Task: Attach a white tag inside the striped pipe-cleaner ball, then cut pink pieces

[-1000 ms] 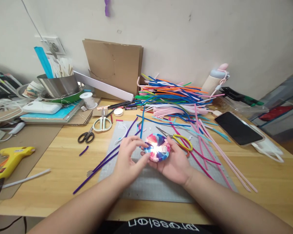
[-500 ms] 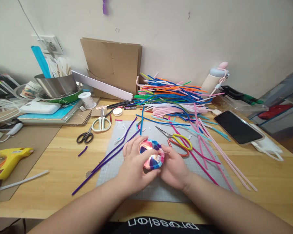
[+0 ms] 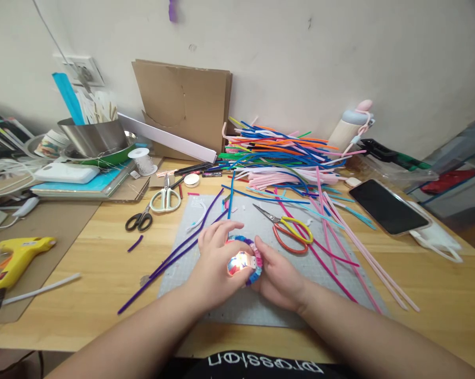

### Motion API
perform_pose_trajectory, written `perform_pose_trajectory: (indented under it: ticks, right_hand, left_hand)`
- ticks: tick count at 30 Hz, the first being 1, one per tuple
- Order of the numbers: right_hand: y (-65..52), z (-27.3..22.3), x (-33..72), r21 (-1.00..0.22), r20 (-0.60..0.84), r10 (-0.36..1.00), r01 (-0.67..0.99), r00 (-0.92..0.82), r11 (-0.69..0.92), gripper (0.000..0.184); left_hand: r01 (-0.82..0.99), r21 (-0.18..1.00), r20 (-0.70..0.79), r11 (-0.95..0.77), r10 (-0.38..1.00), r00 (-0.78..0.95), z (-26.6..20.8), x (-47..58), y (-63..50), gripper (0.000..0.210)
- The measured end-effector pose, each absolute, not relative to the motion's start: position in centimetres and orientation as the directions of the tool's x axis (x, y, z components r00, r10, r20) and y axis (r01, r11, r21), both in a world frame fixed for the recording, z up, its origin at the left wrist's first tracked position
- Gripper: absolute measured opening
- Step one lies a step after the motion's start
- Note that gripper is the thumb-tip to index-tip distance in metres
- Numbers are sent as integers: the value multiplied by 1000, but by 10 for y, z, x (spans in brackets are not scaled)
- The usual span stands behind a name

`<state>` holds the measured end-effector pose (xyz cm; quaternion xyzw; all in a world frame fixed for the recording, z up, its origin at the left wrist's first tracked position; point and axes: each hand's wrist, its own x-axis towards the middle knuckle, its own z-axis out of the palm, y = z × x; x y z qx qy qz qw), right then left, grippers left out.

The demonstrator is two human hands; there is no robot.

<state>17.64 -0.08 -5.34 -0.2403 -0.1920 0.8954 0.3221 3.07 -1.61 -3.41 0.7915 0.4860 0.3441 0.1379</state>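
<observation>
Between my hands is a small round piece wrapped in pink, blue and purple pipe cleaner, with a bright glow inside its ring. My left hand grips it from the left, thumb and fingers reaching over the opening and hiding part of it. At its right edge my right hand holds the rim, thumb on top. Below lies a grey cutting mat. Red-and-yellow-handled scissors rest right of the hands. Purple pipe cleaners lie on the left, magenta and pink ones on the right.
A heap of coloured pipe cleaners fills the back. White scissors, black scissors and a yellow glue gun lie left. A phone and a bottle are at right. Cardboard leans on the wall.
The wrapped ring has turned and tilted in my hands, so its opening faces more to the left. My left index finger has lifted off it. The view has shifted slightly.
</observation>
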Motion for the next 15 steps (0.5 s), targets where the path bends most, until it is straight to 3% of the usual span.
perform_pose_trajectory:
  ticks: [5,15]
  right_hand:
    - [-2,-53,177,-484,-331,665,-485,-669,-728,45]
    - [-2,-55,176,-493,-305,667,-487,-679,-721,43]
  left_hand:
    - [676,500,484,-540,822,299,-33,31,-17,13]
    - [685,490,495,-539,819,290,-34,31,-17,10]
